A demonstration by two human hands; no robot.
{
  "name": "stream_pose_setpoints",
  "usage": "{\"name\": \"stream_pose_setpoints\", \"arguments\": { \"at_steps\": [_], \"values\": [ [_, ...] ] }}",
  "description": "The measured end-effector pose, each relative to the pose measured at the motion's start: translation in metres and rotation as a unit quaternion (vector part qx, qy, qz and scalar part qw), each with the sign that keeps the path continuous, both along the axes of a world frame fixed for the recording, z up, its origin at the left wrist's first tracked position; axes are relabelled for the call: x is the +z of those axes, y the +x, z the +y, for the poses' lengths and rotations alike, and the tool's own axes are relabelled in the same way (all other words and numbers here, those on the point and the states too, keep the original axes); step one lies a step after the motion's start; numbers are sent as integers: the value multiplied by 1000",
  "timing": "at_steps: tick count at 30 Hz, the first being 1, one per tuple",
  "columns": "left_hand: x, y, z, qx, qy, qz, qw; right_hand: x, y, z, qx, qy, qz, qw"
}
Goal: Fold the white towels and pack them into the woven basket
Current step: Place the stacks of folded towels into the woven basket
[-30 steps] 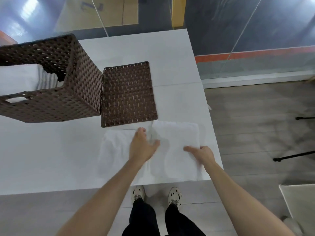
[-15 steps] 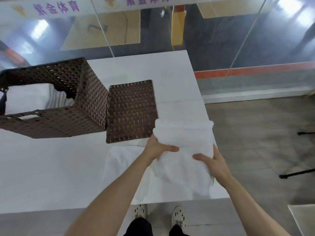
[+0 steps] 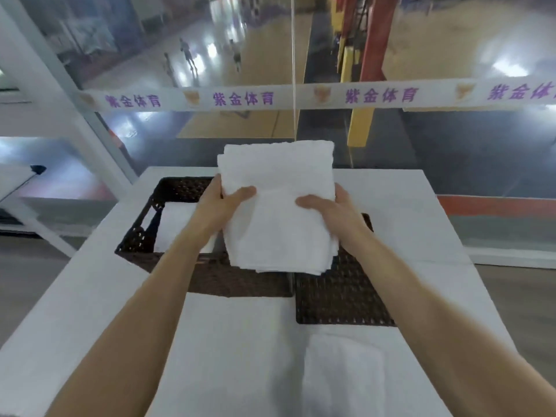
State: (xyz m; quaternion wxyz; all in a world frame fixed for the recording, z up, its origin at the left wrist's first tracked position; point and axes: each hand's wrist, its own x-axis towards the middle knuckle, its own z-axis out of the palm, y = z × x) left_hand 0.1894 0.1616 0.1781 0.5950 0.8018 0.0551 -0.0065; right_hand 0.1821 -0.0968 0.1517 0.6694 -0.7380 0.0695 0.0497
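Over the desk (image 3: 90, 296), the left hand (image 3: 221, 206) and right hand (image 3: 337, 212) clamped the folded towel (image 3: 279, 182) by both sides, pinning its layers for the woven basket (image 3: 240, 284) beneath them.

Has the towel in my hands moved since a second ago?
Yes. The folded towel has risen off the white table and gone left past the basket lid, toward the woven basket.

On my white rectangular table (image 3: 400, 200) I see a dark brown woven basket (image 3: 225, 281), a flat brown woven lid (image 3: 340, 296) just beside it, and a white cloth towel (image 3: 343, 371).
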Motion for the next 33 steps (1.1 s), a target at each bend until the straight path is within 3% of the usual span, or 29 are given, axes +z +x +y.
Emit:
{"name": "stream_pose_setpoints", "arguments": {
  "at_steps": [3, 6, 11, 15, 24, 33],
  "values": [
    [-3, 57, 58, 39, -4, 11, 999, 7, 52, 70, -21, -85, -22, 996],
    [-34, 107, 87, 45, -6, 77, 996, -5, 75, 115, -41, -177, -22, 983],
    [-114, 134, 84, -1, 121, 178, 977, -70, 82, 147, -17, -317, 97, 943],
    [-149, 142, 68, -84, 209, 253, 941, -95, 91, 165, 20, -371, 159, 915],
    [-145, 147, 58, -213, 295, 250, 897, -116, 118, 170, 19, -390, 262, 882],
    [-196, 142, 85, -268, 388, 164, 867, -143, 128, 169, 62, -427, 311, 847]
  ]
}}
